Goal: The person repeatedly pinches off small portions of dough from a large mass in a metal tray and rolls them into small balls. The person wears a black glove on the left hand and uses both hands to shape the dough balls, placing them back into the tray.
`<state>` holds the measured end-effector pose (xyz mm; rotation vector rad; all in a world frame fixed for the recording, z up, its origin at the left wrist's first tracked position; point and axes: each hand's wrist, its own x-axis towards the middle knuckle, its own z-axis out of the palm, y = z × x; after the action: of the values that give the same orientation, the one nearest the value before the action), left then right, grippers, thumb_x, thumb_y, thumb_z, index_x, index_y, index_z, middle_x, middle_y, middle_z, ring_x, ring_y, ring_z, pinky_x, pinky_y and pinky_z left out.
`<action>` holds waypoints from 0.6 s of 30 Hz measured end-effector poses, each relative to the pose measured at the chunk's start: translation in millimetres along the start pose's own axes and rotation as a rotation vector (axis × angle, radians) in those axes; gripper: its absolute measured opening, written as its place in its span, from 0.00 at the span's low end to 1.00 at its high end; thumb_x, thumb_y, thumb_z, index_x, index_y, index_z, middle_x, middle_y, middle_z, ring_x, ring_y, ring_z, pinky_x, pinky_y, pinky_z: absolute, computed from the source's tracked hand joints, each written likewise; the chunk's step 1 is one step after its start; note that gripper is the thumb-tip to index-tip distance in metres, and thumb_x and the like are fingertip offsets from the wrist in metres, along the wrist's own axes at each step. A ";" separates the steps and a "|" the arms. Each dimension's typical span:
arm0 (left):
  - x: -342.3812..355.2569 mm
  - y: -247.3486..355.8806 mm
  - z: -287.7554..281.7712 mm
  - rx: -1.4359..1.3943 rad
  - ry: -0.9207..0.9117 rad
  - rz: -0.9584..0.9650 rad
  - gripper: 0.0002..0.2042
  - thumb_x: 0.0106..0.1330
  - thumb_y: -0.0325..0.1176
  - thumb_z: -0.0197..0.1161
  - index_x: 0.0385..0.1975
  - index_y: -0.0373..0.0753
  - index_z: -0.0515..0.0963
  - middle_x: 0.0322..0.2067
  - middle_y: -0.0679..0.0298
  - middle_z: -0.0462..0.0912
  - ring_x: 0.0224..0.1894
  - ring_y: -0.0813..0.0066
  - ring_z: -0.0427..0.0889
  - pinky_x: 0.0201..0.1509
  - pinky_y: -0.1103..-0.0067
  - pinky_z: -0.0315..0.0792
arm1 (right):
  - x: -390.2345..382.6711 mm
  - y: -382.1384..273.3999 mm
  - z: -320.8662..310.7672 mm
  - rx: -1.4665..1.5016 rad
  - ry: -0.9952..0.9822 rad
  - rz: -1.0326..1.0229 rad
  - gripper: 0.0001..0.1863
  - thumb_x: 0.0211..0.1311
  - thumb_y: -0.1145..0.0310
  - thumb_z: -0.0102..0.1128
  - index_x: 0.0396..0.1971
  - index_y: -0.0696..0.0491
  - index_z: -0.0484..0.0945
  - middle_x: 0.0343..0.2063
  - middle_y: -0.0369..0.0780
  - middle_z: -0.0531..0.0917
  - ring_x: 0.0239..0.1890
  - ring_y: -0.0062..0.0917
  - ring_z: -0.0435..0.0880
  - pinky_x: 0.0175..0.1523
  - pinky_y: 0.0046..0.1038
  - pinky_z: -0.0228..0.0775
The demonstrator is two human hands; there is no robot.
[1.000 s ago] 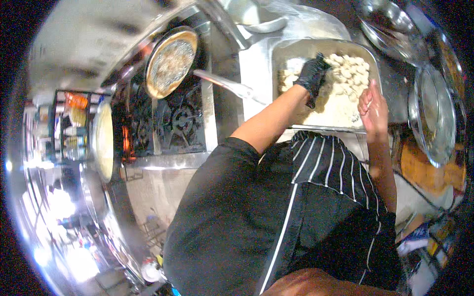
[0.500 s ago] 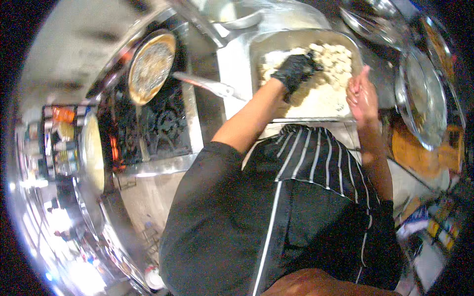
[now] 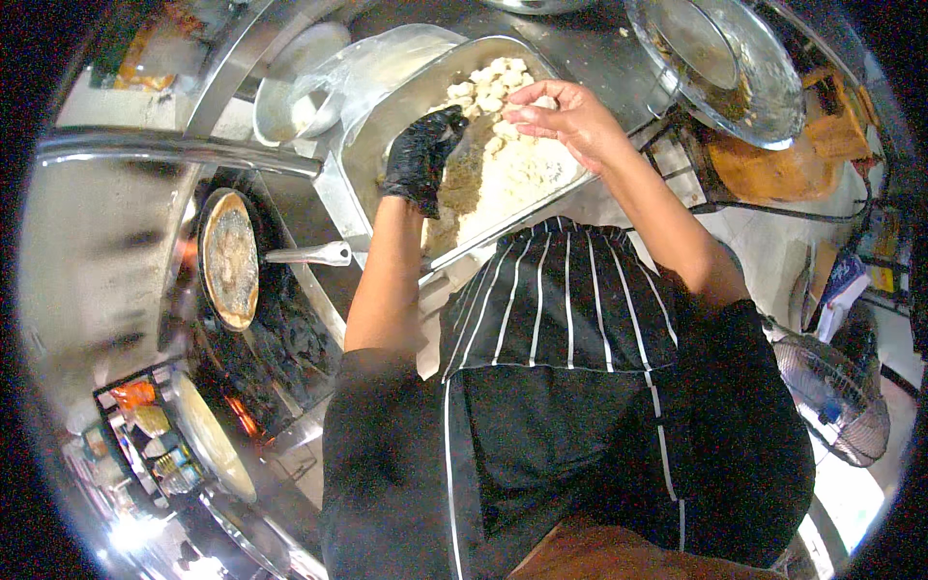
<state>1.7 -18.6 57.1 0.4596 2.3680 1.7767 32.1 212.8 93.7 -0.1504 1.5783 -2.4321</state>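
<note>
My left hand (image 3: 422, 155), in a black glove, is down in the left part of the metal tray (image 3: 375, 121), fingers curled; whatever they may hold is hidden. My bare right hand (image 3: 565, 121) hangs over the tray's right half with its fingers bent and apart, close to the left hand. Small pale lumps (image 3: 488, 82) are piled toward the back of the tray, and loose pale flour (image 3: 507, 184) covers the front, with a darker bare or shadowed patch near the glove.
A handled pan (image 3: 230, 256) with browned contents sits on the stove (image 3: 290, 358) at left. A pale bowl (image 3: 275, 106) and plastic sheet stand behind the tray. Steel basins (image 3: 771, 106), a wooden board (image 3: 773, 169) and a fan (image 3: 831, 406) are at right; a steel rail (image 3: 179, 147) crosses left.
The view has turned, shifting the stove lower left. My right hand has left the tray's right edge and moved inward over the lumps. My gloved hand now sits farther left in the tray.
</note>
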 end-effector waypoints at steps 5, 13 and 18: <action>0.9 12.1 -11.2 -0.765 0.163 -0.509 0.08 0.61 0.33 0.52 0.35 0.37 0.74 0.26 0.65 0.75 0.25 0.76 0.72 0.26 0.83 0.68 | -0.5 -11.6 1.6 -0.124 -0.007 0.129 0.12 0.56 0.61 0.56 0.26 0.55 0.71 0.23 0.36 0.75 0.17 0.19 0.75 0.20 0.18 0.66; 5.9 32.6 -5.5 -0.561 0.238 -0.570 0.22 0.60 0.55 0.50 0.15 0.43 0.72 0.12 0.69 0.68 0.12 0.78 0.64 0.14 0.83 0.55 | 18.0 -10.0 3.0 -0.177 0.138 0.106 0.24 0.56 0.46 0.50 0.13 0.52 0.70 0.10 0.32 0.68 0.10 0.15 0.63 0.15 0.19 0.53; 19.2 7.9 -8.6 -0.437 0.436 -0.563 0.21 0.60 0.54 0.50 0.14 0.44 0.69 0.11 0.69 0.65 0.11 0.76 0.62 0.15 0.81 0.55 | 30.0 -3.7 12.5 -0.266 0.192 0.094 0.26 0.57 0.46 0.50 0.12 0.54 0.70 0.09 0.34 0.68 0.12 0.20 0.64 0.20 0.26 0.57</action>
<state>-17.7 -18.1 68.4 -0.6418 1.9354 2.1376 5.2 195.5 100.9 0.1135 1.9411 -2.2134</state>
